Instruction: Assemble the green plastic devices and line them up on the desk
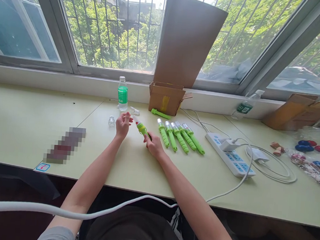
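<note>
My right hand [154,145] is closed round the lower end of a green plastic stick [141,128]. The stick points up and to the left, with a small red spot near its pale tip. Close to that tip is my left hand [123,125], its fingers curled in; whatever they pinch, if anything, is too small to make out. To the right, several similar green sticks [180,138] with clear tips lie side by side on the table. Another green stick [160,114] rests behind them. A clear plastic piece [111,121] stands left of my left hand, and a second clear piece [134,111] lies behind it.
A water bottle [123,94] and a small cardboard box [166,99] stand at the back. On the right are a white power strip [229,156] with cables, another bottle [245,105] and bagged parts [313,163]. A white cable [107,214] crosses before my body.
</note>
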The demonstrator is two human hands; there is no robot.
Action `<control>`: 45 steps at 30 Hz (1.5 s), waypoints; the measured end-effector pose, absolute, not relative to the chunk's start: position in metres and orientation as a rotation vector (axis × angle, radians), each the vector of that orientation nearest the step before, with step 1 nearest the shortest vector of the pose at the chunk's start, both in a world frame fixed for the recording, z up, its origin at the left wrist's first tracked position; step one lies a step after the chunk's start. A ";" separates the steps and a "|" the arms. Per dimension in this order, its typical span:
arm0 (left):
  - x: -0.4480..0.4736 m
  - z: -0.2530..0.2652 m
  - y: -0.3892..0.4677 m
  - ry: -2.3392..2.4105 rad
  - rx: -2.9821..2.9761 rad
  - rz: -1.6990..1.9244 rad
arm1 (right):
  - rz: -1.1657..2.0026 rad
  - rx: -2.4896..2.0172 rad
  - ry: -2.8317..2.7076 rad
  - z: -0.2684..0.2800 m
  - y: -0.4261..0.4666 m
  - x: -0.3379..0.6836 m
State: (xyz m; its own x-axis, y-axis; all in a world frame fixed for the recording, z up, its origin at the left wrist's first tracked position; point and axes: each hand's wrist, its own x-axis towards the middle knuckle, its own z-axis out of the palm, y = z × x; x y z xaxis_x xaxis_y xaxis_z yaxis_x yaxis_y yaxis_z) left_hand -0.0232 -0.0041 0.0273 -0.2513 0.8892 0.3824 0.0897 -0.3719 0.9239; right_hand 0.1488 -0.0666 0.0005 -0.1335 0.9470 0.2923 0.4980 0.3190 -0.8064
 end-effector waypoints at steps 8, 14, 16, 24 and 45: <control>-0.059 0.003 0.015 2.283 1.685 1.466 | 0.736 -1.268 -1.724 -0.001 -0.066 0.149; -0.066 -0.010 0.023 2.438 1.710 1.021 | 0.747 -1.274 -1.720 0.000 -0.067 0.148; -0.067 -0.008 0.022 2.451 1.751 1.013 | 0.762 -1.268 -1.718 0.001 -0.068 0.148; -0.063 0.007 0.017 2.213 1.688 1.399 | 0.777 -1.254 -1.723 0.000 -0.067 0.148; -0.035 0.026 0.012 0.952 1.054 1.712 | 0.731 -1.259 -1.792 -0.003 -0.063 0.149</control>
